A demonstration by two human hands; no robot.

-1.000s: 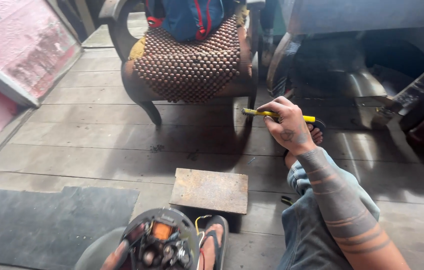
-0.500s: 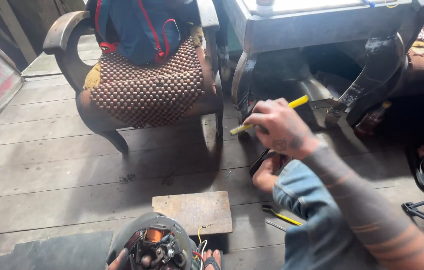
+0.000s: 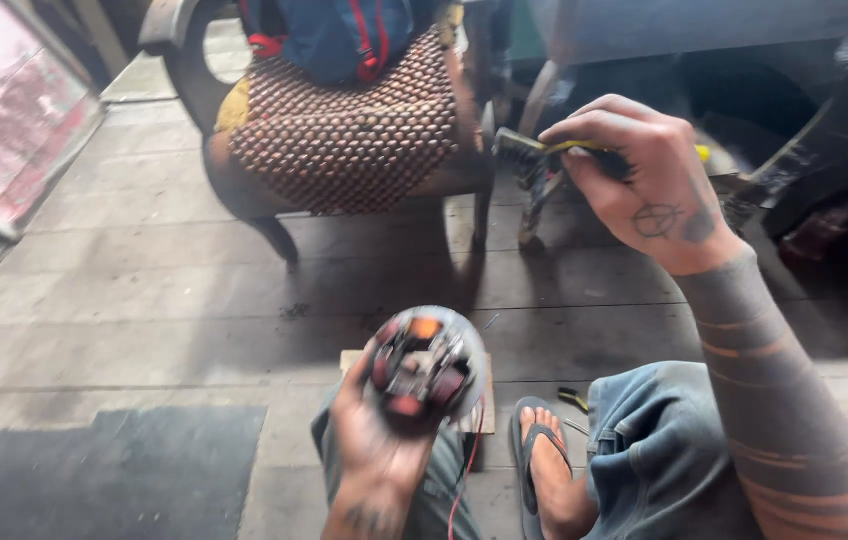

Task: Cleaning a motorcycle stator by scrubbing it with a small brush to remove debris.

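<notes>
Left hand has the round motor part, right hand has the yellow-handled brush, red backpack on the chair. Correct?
Not quite: the head view shows a blue backpack with red trim on the chair. The rest stands: left hand holds the round motor part, right hand the yellow-handled brush.

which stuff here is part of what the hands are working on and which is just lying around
In hand:
- round motor part with coils, held in the left hand
- yellow-handled brush, held in the right hand

Lying about:
- beaded chair
- blue backpack
- small wooden board
- dark floor mat
</notes>
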